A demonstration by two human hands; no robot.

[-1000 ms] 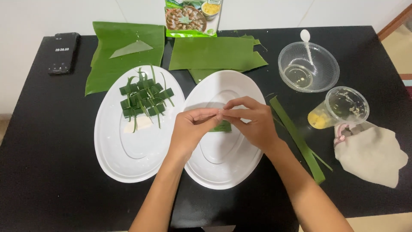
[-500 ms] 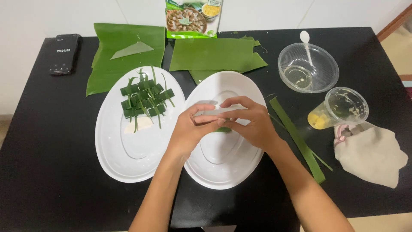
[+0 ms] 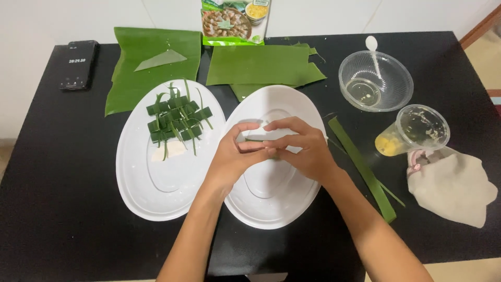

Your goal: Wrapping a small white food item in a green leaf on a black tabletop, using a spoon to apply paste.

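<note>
My left hand (image 3: 233,156) and my right hand (image 3: 302,147) meet over the right white oval plate (image 3: 289,107), fingers pinched together on a small green leaf-wrapped piece (image 3: 254,140) that is mostly hidden between them. The left white oval plate (image 3: 141,183) carries several small green leaf-wrapped parcels (image 3: 175,119) and one pale uncovered piece (image 3: 168,151). A long green leaf strip (image 3: 360,164) lies on the black table just right of my right hand.
Banana leaf pieces (image 3: 151,65) lie at the back, with a food packet (image 3: 235,21) behind them. A clear bowl with a white spoon (image 3: 376,81), a tipped plastic cup with yellow filling (image 3: 415,130), a beige cloth (image 3: 454,185) and a black phone (image 3: 78,63) sit around.
Both hands have kept working the small leaf piece over the right plate; the fingers have closed more tightly around it, hiding most of the green. Nothing else has moved.
</note>
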